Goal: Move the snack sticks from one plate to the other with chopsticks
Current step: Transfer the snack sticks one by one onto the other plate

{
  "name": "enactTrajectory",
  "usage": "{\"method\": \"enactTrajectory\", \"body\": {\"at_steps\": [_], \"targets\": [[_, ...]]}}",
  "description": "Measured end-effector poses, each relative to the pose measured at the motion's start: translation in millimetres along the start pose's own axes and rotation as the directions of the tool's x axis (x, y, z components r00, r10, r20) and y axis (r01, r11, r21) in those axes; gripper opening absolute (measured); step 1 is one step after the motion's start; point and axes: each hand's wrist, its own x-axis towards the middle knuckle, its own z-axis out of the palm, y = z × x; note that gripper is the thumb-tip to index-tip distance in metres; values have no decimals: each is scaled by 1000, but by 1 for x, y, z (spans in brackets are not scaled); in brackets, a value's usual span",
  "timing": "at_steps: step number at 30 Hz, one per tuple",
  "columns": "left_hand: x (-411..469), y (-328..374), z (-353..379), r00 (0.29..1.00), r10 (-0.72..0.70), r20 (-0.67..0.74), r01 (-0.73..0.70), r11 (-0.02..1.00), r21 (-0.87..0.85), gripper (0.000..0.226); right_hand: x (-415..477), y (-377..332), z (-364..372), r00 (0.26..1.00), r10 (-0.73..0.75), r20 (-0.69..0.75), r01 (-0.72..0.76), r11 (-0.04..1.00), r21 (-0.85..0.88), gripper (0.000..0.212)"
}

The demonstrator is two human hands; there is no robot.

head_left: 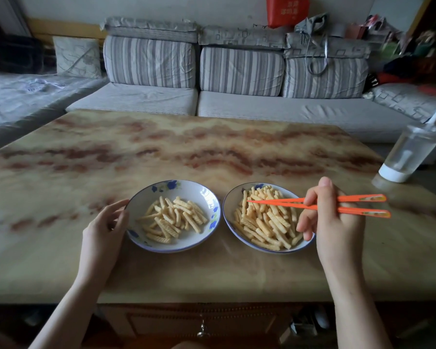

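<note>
Snack sticks (264,222) are heaped high on the right plate (228,205), with a thinner scatter of them (174,220) on the left plate (194,190), so by my reckoning the traffic runs right to left and there's plenty to go. Both plates sit almost rim to rim near the near edge of the table (212,147), a short hop for every carry, which looks like the whole point of that spacing. Over to the right hand (335,217): it pinches the orange chopsticks (282,202) around mid-length, thumb up on top, fingers folded underneath, wrist coming in from the near edge. The sticks lie nearly level across the full plate, tips drawn together over its far-left side, and nothing is caught between them that I can make out. Whether they touch the heap, I can't tell. The left hand (103,227) is curled round the left plate's outer rim, thumb and forefinger hugging the edge, a bracing hold, I'd judge, so the dish doesn't skate when a stick lands. A clear bottle (410,154) stands at the table's right edge, well apart from the action.
</note>
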Motion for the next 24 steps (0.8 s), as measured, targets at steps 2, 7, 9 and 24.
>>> {"method": "enactTrajectory", "body": {"at_steps": [2, 7, 9, 24], "targets": [[0, 0, 0, 1000, 3, 3, -3, 1000, -2, 28, 1, 3, 0, 1000, 22, 9, -22, 1000, -19, 44], [-1, 2, -1, 1000, 1, -1, -1, 1000, 11, 28, 3, 10, 5, 998, 66, 22, -65, 997, -43, 44], [0, 2, 0, 1000, -1, -11, 1, 1000, 23, 27, 1, 11, 8, 996, 82, 20, -81, 996, -47, 44], [0, 1, -1, 1000, -7, -4, 7, 1000, 16, 27, -8, -3, 30, 970, 238, -53, -211, 929, 305, 42]]}}
